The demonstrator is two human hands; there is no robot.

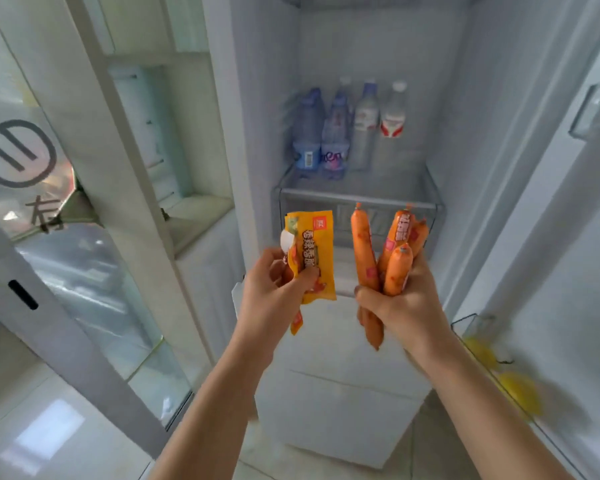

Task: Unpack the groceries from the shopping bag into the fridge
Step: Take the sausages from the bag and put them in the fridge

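Note:
The fridge (264,109) stands open in front of me. My left hand (274,292) grips a yellow snack packet (314,251) with red lettering, thumb across its front. My right hand (400,306) holds a bunch of orange sausage sticks (364,251), which fan upward from the fist. Both hands hover in front of the glass shelf (357,197), just below its front rail. The shopping bag is out of view.
Several bottles (336,133) stand at the back left of the shelf, two with blue labels and two white with red. The open door (568,258) on the right has a rack with yellow items (518,389). White drawers (340,403) sit below. A glass door (45,188) is at left.

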